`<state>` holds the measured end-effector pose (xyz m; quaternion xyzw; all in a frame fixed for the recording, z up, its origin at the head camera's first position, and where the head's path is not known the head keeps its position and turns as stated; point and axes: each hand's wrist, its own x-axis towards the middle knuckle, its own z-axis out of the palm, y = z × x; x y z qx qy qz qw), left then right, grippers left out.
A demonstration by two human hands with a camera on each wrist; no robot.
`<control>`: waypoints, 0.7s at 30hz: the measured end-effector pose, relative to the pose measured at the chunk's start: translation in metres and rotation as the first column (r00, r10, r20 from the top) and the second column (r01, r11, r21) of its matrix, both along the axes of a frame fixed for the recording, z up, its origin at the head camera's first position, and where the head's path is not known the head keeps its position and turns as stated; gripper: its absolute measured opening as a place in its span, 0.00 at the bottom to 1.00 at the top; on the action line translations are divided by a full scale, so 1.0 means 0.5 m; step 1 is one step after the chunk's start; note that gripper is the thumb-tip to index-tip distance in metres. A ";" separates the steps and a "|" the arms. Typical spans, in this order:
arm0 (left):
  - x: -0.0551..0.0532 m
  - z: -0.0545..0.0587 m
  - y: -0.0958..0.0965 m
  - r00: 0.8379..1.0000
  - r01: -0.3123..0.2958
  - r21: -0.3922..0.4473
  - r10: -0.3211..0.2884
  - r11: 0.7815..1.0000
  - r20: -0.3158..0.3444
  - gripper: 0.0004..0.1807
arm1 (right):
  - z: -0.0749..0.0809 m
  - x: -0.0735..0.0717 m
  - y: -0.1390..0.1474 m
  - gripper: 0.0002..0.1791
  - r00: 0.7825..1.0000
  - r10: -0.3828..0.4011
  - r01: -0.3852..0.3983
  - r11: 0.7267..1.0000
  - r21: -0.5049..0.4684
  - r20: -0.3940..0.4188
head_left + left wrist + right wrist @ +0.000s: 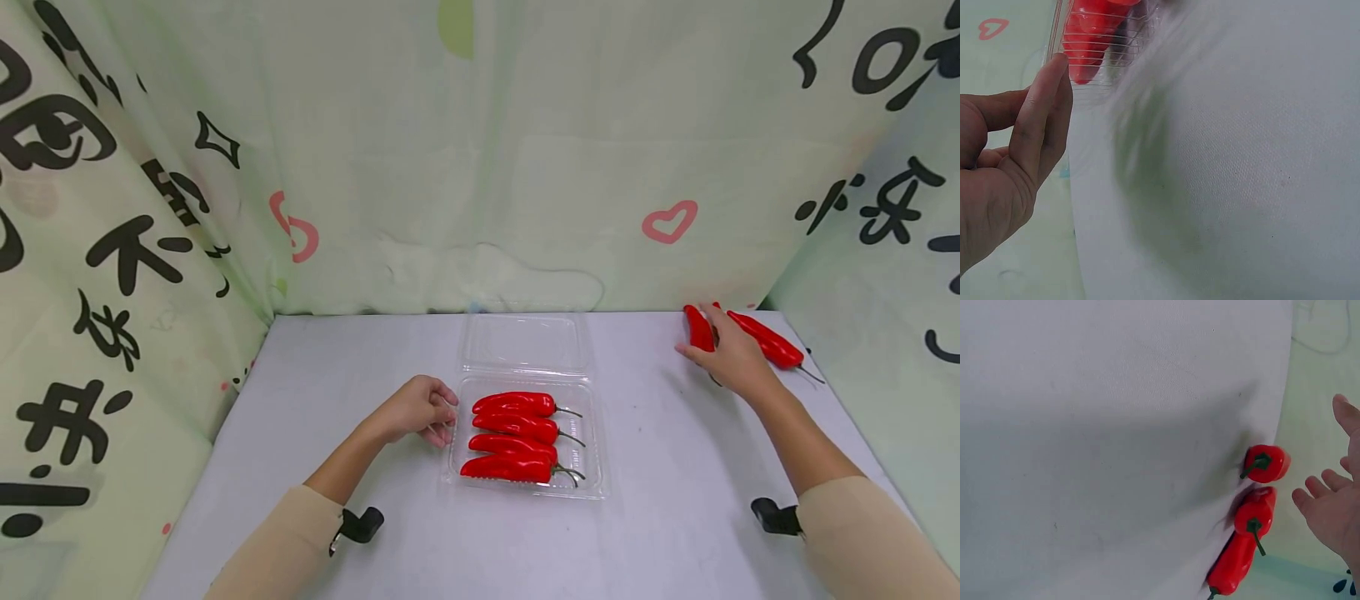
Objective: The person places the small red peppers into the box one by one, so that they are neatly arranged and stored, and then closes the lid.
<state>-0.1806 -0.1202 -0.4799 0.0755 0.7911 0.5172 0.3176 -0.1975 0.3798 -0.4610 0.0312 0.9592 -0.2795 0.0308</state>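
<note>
A clear plastic clamshell box (596,450) lies with its lid (525,343) folded back, and several red chili peppers (517,429) lie side by side in it, stems to the right. At the box's left side is my left hand (422,410); in the left wrist view its fairly straight fingers (1038,122) reach the box wall. My right hand (723,350) hovers over loose red chili peppers at the far right of the table. One pepper (699,327) shows left of the hand, another (765,340) to its right. The right wrist view shows spread fingers beside three peppers (1254,515).
A white-covered table (645,500) carries everything. A pale printed curtain (525,167) hangs along its back and both sides. Black wrist straps (362,525) stick out at both sleeves.
</note>
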 end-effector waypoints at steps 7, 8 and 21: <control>0.000 0.001 0.000 1.000 -0.001 0.004 0.001 1.000 0.008 0.13 | -0.008 -0.023 0.010 0.60 0.997 -0.021 0.020 1.000 0.013 0.077; 0.000 0.001 0.000 1.000 -0.001 0.004 0.001 1.000 0.009 0.13 | -0.008 -0.026 0.010 0.60 0.996 -0.025 0.024 1.000 0.017 0.083; -0.001 0.002 -0.001 1.000 -0.001 0.001 0.001 1.000 0.011 0.14 | -0.021 -0.043 0.019 0.60 0.988 -0.061 0.059 0.998 0.015 0.140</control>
